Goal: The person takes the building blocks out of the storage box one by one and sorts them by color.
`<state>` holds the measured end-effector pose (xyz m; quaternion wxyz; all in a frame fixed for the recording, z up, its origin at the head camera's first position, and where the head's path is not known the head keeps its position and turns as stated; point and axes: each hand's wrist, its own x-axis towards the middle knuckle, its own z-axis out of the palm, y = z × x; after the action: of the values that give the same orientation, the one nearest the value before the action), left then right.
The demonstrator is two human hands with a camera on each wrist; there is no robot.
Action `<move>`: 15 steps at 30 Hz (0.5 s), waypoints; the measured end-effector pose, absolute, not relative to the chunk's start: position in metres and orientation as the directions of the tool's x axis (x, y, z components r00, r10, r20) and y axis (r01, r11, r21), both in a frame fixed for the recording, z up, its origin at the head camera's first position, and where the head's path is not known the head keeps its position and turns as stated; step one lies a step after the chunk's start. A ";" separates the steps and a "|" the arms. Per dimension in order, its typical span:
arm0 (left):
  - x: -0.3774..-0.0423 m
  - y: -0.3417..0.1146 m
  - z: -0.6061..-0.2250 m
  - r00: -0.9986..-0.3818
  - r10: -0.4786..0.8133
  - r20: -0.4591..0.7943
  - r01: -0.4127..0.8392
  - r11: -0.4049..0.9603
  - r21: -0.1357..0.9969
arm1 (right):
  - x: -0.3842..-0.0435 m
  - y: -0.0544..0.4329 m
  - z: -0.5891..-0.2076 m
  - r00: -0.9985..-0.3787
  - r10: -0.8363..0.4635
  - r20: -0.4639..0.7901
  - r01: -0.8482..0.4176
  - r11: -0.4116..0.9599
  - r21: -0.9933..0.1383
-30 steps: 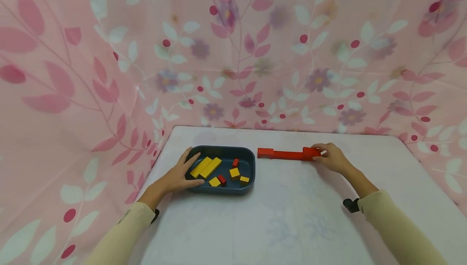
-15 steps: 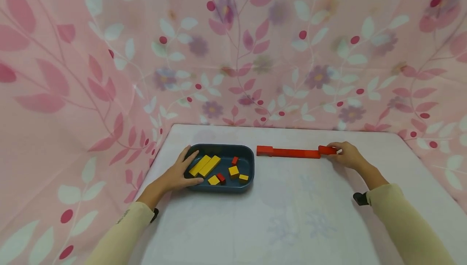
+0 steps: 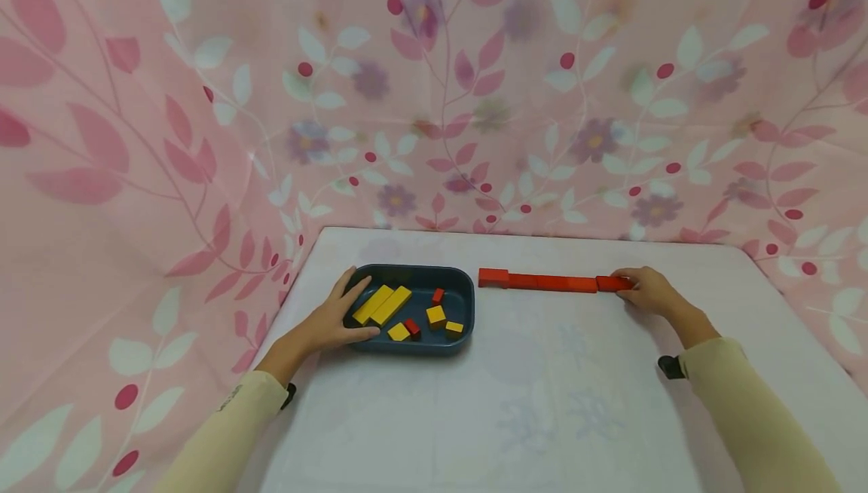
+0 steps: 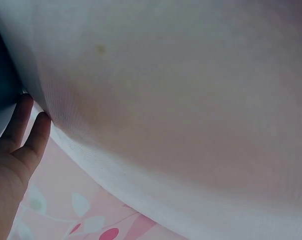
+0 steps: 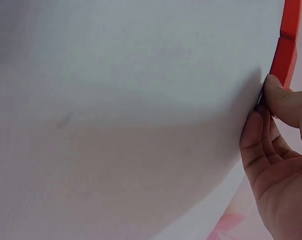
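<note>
In the head view my left hand (image 3: 337, 316) rests on the left end of a dark blue tray (image 3: 419, 350), fingers spread and thumb along the near rim. The left wrist view shows two of its fingers against the tray's dark side. My right hand (image 3: 651, 295) pinches a small red block (image 3: 609, 283) at the right end of a row of red blocks (image 3: 552, 283). In the right wrist view, thumb and fingers hold that red block (image 5: 283, 62), which lies end to end with the neighbouring one. A taller red block (image 3: 493, 277) begins the row beside the tray.
Inside the tray lie two long yellow blocks (image 3: 382, 305), smaller yellow blocks (image 3: 436, 317) and small red ones (image 3: 412, 328). A white cloth (image 3: 515, 417) covers the table. Pink floral fabric (image 3: 434, 101) hangs behind and at the left.
My right hand has moved right along the row, then lowered its red block flat at the row's right end. The left hand stays on the tray.
</note>
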<state>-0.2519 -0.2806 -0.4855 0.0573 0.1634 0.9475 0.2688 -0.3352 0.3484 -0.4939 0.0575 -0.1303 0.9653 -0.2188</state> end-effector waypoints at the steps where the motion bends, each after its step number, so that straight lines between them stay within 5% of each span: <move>1: -0.252 -0.281 -0.486 -0.940 0.341 -0.021 0.279 0.802 0.529 | -0.336 0.348 -0.494 -0.958 -0.280 -0.057 -0.229 0.871 -0.434; 15: -0.251 -0.280 -0.484 -0.938 0.346 -0.024 0.281 0.799 0.532 | -0.335 0.345 -0.494 -0.951 -0.299 -0.078 -0.244 0.881 -0.405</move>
<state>-0.2512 -0.2803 -0.4840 0.0600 0.1656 0.9464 0.2706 -0.3350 0.3448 -0.4943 0.0691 -0.1402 0.9674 -0.1994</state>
